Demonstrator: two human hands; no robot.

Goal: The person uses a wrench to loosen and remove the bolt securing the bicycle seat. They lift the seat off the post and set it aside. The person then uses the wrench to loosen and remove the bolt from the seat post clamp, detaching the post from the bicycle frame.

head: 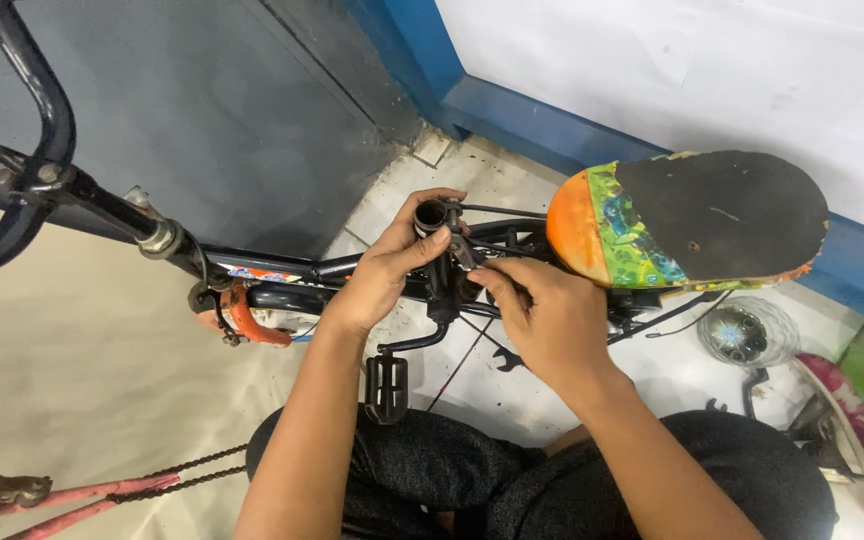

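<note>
Both hands [472, 285] around seat tube [434, 235]

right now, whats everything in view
bike frame: one, dark, lying across floor
seat tube: one, dark, open top, at frame middle
saddle: one, black with orange and green end, right of tube
pedal: one, black, below frame
handlebar: one, dark, far left
chain: one, dark, bottom left
glass dish: one, clear, on floor at right
left hand: fingers around tube
right hand: fingers at clamp beside tube
</note>
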